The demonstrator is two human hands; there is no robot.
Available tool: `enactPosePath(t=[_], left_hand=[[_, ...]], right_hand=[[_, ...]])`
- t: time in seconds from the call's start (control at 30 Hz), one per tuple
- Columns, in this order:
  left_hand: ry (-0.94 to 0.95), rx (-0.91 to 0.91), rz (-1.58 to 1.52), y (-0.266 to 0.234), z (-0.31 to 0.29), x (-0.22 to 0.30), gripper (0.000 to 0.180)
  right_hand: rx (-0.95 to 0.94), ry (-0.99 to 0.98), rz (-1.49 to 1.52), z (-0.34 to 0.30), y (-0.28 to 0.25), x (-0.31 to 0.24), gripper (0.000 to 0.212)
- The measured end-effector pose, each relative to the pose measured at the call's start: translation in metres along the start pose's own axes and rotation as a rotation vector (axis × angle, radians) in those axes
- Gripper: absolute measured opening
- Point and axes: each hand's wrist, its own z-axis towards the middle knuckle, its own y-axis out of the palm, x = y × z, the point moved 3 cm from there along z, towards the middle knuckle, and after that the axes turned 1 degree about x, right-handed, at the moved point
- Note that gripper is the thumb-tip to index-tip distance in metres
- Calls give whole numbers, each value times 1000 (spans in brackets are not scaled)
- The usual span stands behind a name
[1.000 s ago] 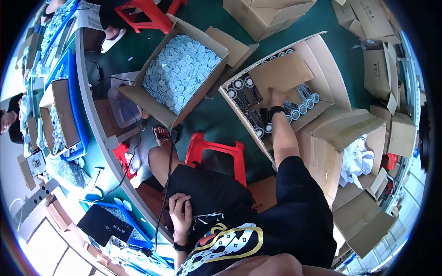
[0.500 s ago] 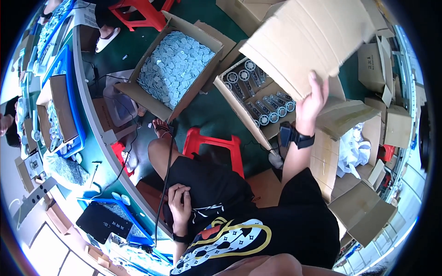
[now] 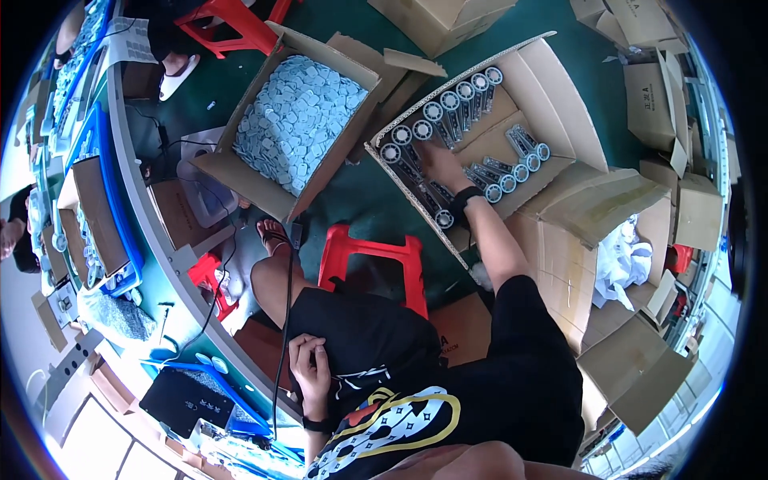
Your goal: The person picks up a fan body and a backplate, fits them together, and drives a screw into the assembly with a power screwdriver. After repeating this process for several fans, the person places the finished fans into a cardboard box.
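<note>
My right hand [image 3: 438, 162] reaches down into an open cardboard box [image 3: 572, 100], among upright devices with pale round ring heads and slim dark bodies [image 3: 433, 111]. Its fingertips are hidden inside, so what they grip, if anything, does not show. The devices stand in a row along the far left wall, and several more [image 3: 520, 172] line the near right side, with bare cardboard between. On my dark shorts rests my left hand [image 3: 310, 364], its fingers loosely bent and slightly apart, holding nothing.
Left of that box, another carton [image 3: 210, 170] is full of small pale-blue flat pieces [image 3: 296, 120]. A red stool [image 3: 374, 244] stands before me. At the right, a carton [image 3: 560, 264] holds white plastic bags [image 3: 620, 264]. The workbench [image 3: 172, 264] runs along my left, a black cable hanging beside it.
The large cardboard sheet that my right hand held over the box is out of the hand and no longer seen. That hand has moved left and down into the box. My left hand stays put.
</note>
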Motion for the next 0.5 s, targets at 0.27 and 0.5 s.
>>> enactPosePath(t=[0.27, 0.5], left_hand=[[-28, 8, 8, 4, 5, 0, 8], [-11, 21, -12, 2, -1, -2, 9]], right_hand=[[-166, 64, -540, -8, 26, -24, 61], [-216, 164, -619, -14, 51, -23, 64]])
